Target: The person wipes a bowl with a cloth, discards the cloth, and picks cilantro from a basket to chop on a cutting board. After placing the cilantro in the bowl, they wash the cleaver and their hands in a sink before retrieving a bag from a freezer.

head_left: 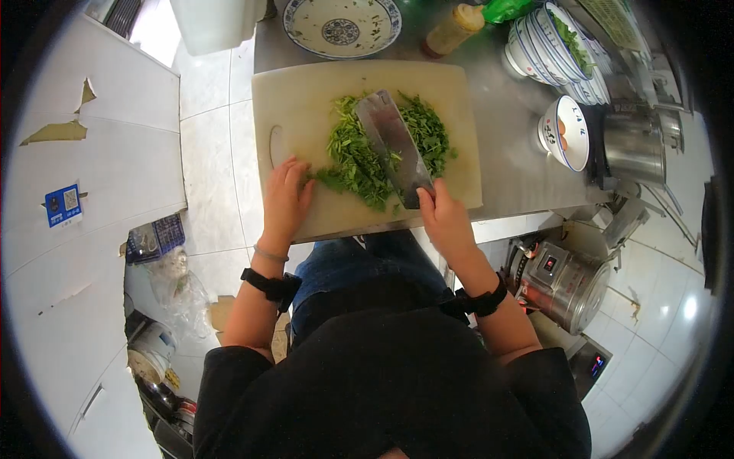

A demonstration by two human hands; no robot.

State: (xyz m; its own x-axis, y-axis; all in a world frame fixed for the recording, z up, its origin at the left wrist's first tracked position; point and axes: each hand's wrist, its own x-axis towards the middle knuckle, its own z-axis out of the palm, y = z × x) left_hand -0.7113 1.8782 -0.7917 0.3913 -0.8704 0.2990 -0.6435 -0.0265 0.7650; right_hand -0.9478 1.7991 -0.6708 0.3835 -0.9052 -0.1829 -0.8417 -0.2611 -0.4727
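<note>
In the head view, my right hand (446,222) is wrapped round the handle of a wide-bladed cleaver (391,138). The blade lies slantwise over chopped green herbs (355,157), with part of the pile on each side of it. My left hand (287,197) rests on the pale cutting board (306,84) near its left edge, fingers apart and holding nothing. Its thumb is close to a few loose leaves at the pile's lower left. The cleaver's handle is mostly hidden by my right hand.
Behind the board stands a patterned bowl (342,29) with green bits inside. A bottle (454,30) is beside it on the metal counter (508,168). Stacked bowls (547,46), a small white bowl (564,134) and a steel pot (636,147) stand at right.
</note>
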